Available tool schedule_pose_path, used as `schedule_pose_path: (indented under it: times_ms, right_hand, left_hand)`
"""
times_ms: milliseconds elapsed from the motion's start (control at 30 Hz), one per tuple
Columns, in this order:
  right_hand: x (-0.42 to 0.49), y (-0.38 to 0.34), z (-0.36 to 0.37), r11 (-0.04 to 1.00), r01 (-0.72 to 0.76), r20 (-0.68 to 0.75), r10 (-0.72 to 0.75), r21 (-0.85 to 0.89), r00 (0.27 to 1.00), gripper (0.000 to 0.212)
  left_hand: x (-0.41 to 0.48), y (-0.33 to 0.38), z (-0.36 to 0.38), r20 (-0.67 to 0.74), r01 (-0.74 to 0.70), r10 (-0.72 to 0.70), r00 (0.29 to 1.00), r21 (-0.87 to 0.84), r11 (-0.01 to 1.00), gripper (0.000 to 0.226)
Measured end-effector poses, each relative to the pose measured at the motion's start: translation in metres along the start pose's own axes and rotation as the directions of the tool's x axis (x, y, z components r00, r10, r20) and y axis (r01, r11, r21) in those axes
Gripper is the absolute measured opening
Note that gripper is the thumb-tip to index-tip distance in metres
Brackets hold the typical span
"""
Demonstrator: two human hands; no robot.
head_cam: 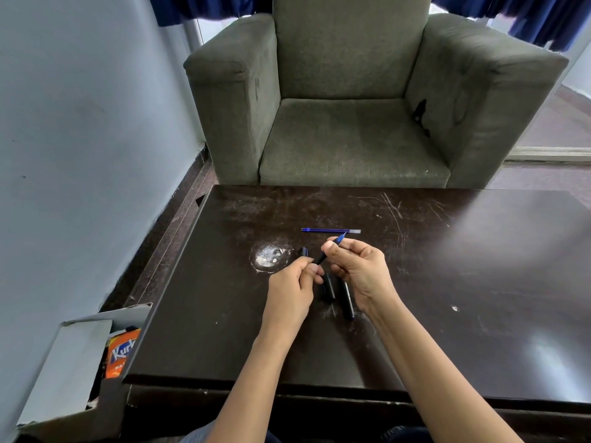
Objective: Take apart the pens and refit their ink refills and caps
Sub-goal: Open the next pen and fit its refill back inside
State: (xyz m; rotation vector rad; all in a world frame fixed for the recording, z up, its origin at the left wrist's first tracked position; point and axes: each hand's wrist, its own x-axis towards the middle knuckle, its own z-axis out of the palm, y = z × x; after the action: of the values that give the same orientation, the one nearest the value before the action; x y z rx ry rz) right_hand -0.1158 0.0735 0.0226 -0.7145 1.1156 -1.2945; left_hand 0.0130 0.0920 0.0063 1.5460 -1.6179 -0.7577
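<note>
Both hands hold one black pen (320, 258) above the dark table (447, 282). My left hand (295, 287) pinches its lower end. My right hand (355, 270) grips its upper part, where a blue tip (340, 239) sticks out past the fingers. A loose blue ink refill (329, 231) lies flat just beyond the hands. A small dark cap (303, 251) lies left of the held pen. A short black pen piece (329, 286) and a longer black pen barrel (347, 298) lie on the table between and under my hands.
A white scuffed patch (268, 258) marks the table to the left of the hands. A grey armchair (351, 100) stands behind the table. An open cardboard box (80, 356) with an orange packet (123, 351) sits on the floor at the left, against the wall.
</note>
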Motion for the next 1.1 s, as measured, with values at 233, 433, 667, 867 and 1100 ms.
schedule_pose_path:
  times_ms: [233,433,667,867,1100]
  right_hand:
    - [0.0,0.002,0.001,0.998,-0.007,-0.019,0.006,-0.058,1.0,0.014]
    - [0.004,0.005,-0.008,0.518,0.089,-0.002,-0.174,-0.851,0.985,0.027]
    - [-0.006,0.023,0.01,-0.002,0.098,0.098,-0.043,-0.995,0.994,0.032]
    - [0.004,0.019,-0.002,0.596,0.133,-0.01,-0.23,-0.792,0.973,0.021]
    - [0.012,-0.007,-0.017,0.979,0.156,-0.194,-0.13,0.128,0.972,0.022]
  left_hand:
    - [-0.001,0.002,-0.003,-0.051,-0.074,0.082,0.995,0.143,0.987,0.022]
    - [0.002,-0.003,-0.004,-0.112,0.078,-0.071,0.991,0.058,0.995,0.027]
    - [0.002,-0.004,-0.004,-0.107,0.115,-0.111,0.988,0.029,0.993,0.029]
    - [0.002,-0.005,-0.006,-0.084,0.096,-0.096,0.992,-0.003,0.995,0.028]
    - [0.002,-0.003,-0.003,-0.031,0.057,-0.058,0.998,-0.009,0.998,0.024]
